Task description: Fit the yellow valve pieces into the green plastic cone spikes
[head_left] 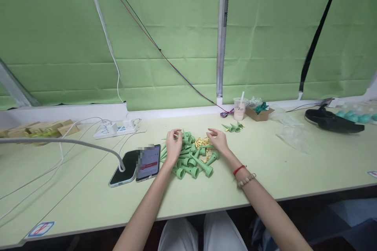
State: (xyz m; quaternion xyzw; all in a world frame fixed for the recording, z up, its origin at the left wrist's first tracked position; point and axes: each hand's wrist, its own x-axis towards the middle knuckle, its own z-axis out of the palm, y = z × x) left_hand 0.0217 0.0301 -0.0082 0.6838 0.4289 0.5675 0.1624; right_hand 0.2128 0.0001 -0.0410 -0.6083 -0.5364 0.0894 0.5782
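Green plastic cone-shaped pieces (193,160), each with a hollow round end, lie in a loose pile on the table. Small yellow pieces (202,142) form a heap just behind and among them. At the pile's left edge is my left hand (174,144), fingers curved and thumb a little apart, with no piece visible in its grasp. My right hand (218,140) hovers beside the yellow heap on the right, fingers bent loosely and apart from the thumb. Beyond it, a few green cones with yellow bits (233,128) lie as a separate group.
Two phones, one dark (126,168) and one lit (148,163), lie left of the pile. A power strip (116,130) with white cables stands behind them. At the back are a drink cup (239,110) and a cardboard box (259,115); a black object (332,120) lies right.
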